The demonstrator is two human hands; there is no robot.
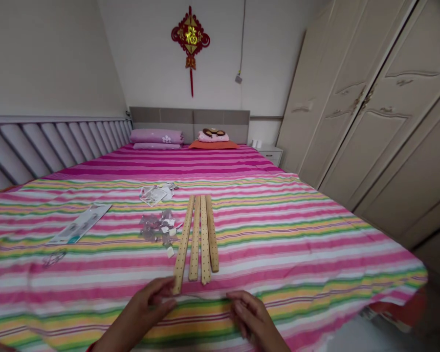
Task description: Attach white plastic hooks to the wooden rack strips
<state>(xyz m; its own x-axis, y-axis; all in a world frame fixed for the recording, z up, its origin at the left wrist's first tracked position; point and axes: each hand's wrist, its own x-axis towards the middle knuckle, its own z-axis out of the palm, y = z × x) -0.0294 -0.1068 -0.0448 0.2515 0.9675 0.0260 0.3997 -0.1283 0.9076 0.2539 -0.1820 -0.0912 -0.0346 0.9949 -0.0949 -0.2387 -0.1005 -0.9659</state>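
Four pale wooden strips with small holes, among them the leftmost strip and the rightmost strip, lie lengthwise side by side on the striped bedspread. My left hand is at the near end of the leftmost strip, thumb and fingers apart. To the right, my right hand hovers low over the cloth, its fingers curled together and blurred. A thin dark line runs between the two hands; whether either hand holds it is too blurred to tell.
Small clear plastic bags and white tags lie left of the strips. Farther left are a flat blister pack and a thin wire loop. Pillows rest at the headboard; wardrobes stand right.
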